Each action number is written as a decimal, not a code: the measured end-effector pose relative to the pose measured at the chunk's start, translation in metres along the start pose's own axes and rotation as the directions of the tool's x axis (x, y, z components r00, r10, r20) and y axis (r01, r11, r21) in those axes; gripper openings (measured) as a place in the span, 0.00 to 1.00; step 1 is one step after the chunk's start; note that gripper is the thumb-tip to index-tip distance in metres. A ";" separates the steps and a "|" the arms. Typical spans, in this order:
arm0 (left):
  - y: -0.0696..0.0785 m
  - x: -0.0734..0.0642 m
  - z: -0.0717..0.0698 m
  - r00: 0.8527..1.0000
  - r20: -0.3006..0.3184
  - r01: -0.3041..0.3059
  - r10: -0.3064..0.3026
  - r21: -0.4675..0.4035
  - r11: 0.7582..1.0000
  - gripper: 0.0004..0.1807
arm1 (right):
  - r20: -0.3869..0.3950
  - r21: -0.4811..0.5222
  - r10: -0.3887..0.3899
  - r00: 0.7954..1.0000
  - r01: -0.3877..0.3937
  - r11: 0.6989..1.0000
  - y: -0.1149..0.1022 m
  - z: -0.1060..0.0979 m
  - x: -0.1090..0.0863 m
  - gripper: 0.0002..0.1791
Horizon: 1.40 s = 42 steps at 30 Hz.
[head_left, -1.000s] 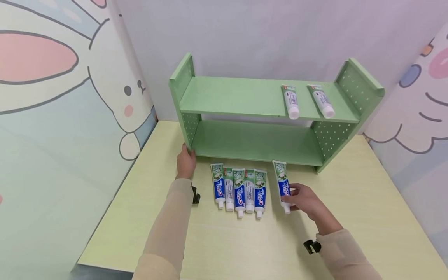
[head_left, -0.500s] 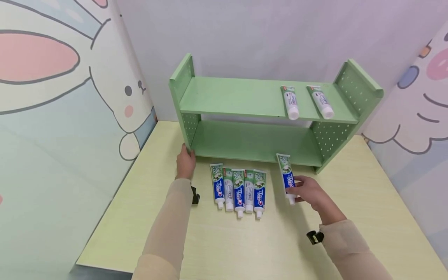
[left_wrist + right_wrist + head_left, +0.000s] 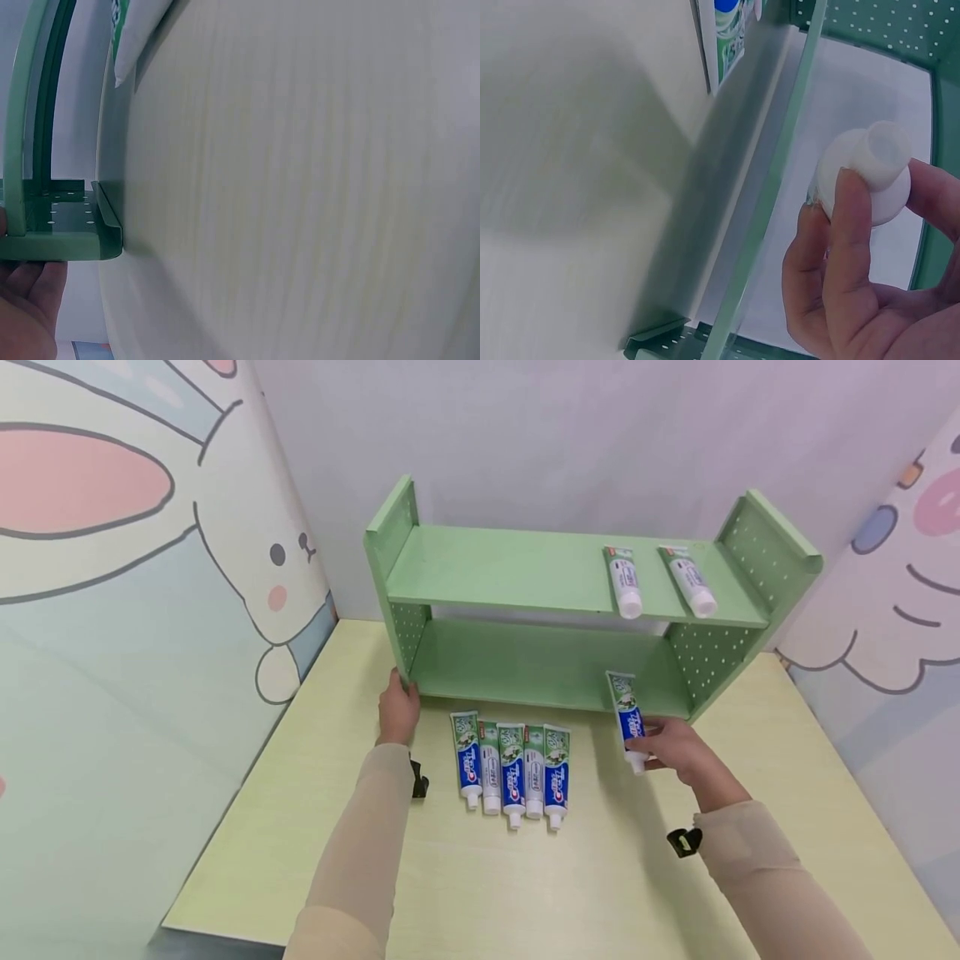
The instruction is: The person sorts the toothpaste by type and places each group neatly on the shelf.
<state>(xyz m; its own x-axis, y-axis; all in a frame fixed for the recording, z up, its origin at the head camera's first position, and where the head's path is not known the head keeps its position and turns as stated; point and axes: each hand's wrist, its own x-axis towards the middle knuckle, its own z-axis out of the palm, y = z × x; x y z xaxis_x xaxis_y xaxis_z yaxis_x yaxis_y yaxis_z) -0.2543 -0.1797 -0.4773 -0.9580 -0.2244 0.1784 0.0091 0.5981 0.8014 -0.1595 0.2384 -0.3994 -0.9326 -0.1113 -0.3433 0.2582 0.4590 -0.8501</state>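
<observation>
My right hand [image 3: 681, 750] pinches a blue and green Crest toothpaste tube [image 3: 626, 708] near its cap end, just in front of the lower shelf's right part. In the right wrist view its white cap [image 3: 885, 154] faces the camera, with fingers and thumb around it; the tube's body is mostly hidden. My left hand [image 3: 398, 710] grips the lower left side of the green two-tier rack [image 3: 495, 568], the side panel [image 3: 67, 246] lying between thumb and fingers in the left wrist view. Several toothpaste tubes [image 3: 512, 768] lie in a row on the table before the rack.
On the upper shelf, a white and green toothpaste tube [image 3: 624, 581] and a similar tube [image 3: 688, 579] lie caps forward at the right. The rack stands on a pale yellow table [image 3: 495, 893]. Walls printed with cartoon animals [image 3: 225, 535] flank the table.
The right hand has moved the Crest tube up and right from beside the row to the lower shelf's front. The left hand has stayed on the rack.
</observation>
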 end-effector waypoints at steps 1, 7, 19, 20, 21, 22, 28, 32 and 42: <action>0.000 -0.001 0.000 1.000 -0.001 0.001 -0.001 -0.001 1.000 0.21 | 0.003 -0.002 0.000 1.000 0.000 1.000 0.000 -0.001 0.001 0.35; 0.000 -0.002 -0.001 1.000 -0.003 -0.001 0.001 0.003 1.000 0.22 | 0.014 -0.002 0.021 1.000 -0.021 1.000 -0.001 -0.009 0.010 0.37; 0.000 -0.003 -0.002 1.000 -0.006 0.021 -0.021 -0.003 1.000 0.23 | 0.010 -0.002 0.063 0.998 -0.063 0.998 -0.007 -0.020 0.025 0.38; 0.000 -0.003 -0.002 1.000 -0.005 0.024 -0.024 -0.005 1.000 0.23 | 0.009 -0.001 0.068 0.998 -0.068 0.998 -0.008 -0.022 0.026 0.38; -0.001 -0.003 -0.002 1.000 -0.003 0.025 -0.025 -0.007 1.000 0.23 | 0.009 -0.004 0.071 0.997 -0.071 0.997 -0.008 -0.023 0.027 0.38; 0.000 -0.002 -0.002 1.000 -0.002 0.026 -0.026 -0.010 1.000 0.23 | 0.007 -0.006 0.075 0.997 -0.075 0.997 -0.008 -0.025 0.028 0.38; 0.001 -0.001 0.000 0.999 -0.003 0.032 -0.032 -0.012 0.999 0.22 | 0.006 -0.014 0.095 0.995 -0.095 0.995 -0.009 -0.033 0.034 0.40; 0.002 -0.001 0.000 0.999 -0.004 0.042 -0.042 -0.020 0.999 0.22 | 0.011 -0.012 0.106 0.994 -0.105 0.994 -0.009 -0.036 0.039 0.40; 0.002 0.000 0.002 0.999 -0.011 0.033 -0.033 -0.016 0.999 0.21 | -0.005 -0.026 0.109 0.994 -0.109 0.994 -0.015 -0.041 0.052 0.39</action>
<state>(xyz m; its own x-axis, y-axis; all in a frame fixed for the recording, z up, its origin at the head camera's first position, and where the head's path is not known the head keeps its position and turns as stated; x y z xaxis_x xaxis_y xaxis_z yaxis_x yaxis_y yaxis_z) -0.2545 -0.1766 -0.4770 -0.9546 -0.2525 0.1578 -0.0180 0.5779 0.8159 -0.2219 0.2623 -0.3877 -0.9004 -0.0560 -0.4315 0.3515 0.4910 -0.7971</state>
